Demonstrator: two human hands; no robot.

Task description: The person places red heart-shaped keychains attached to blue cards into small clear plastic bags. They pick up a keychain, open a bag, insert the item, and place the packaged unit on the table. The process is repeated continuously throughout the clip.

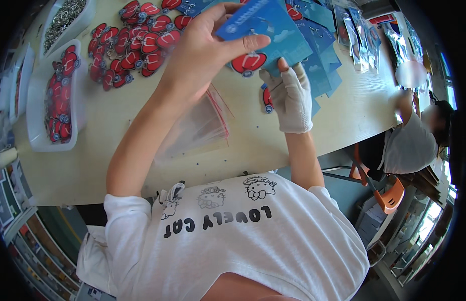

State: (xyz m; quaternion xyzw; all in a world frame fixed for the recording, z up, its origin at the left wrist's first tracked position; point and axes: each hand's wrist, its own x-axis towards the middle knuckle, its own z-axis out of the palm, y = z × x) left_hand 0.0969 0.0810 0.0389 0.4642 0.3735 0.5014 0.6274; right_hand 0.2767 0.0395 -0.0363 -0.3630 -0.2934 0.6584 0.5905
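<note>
While the bare left hand [205, 42] pinches a blue card [288, 37] above the table [233, 158] — thumb pressed across its printed front, other fingers curled behind — a red charm [249, 62] shows just under that thumb, at the card's lower edge. The right hand [292, 98], in a white glove with at least one fingertip bare, has its fingers partly bent and raised to the card's lower corner; whether they grip it, I cannot tell. Just beside the glove, a loose charm [267, 103] lies on the tabletop. More blue cards [321, 45] spread in an overlapping pile beyond the right hand, with clear packets [361, 42] farther right. Clear bags with red edges [195, 128] lie below the left forearm. To the left sit a heap of red charms [135, 45], a white bin [37, 123] holding more of them, and a tray of small metal parts [65, 21]. Another person [411, 145] is at the far right, near an orange chair [389, 195].
</note>
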